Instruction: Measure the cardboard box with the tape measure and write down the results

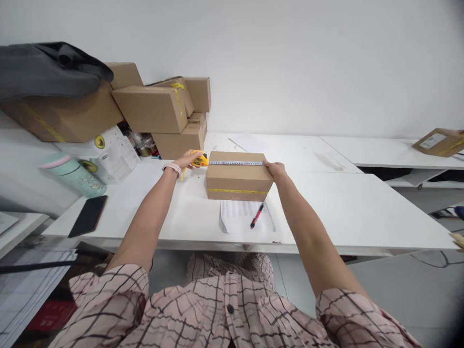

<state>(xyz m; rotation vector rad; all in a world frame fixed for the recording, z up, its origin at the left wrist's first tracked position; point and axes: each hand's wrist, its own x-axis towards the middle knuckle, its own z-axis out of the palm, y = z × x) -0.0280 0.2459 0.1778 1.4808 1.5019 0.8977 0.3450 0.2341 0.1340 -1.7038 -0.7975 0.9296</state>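
Holds the tape measure [200, 160] in the left grip [186, 159]. Stretches its blade [235, 163] across the cardboard box [237, 183] on the table [326, 208], near 1 pen [257, 216], clasping the end against the box's right edge with the right grip [276, 170].

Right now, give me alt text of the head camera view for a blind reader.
A person's left hand holds a yellow tape measure, its blade stretched across a cardboard box's top to the right hand. In front, a red-and-black pen lies on a printed sheet.
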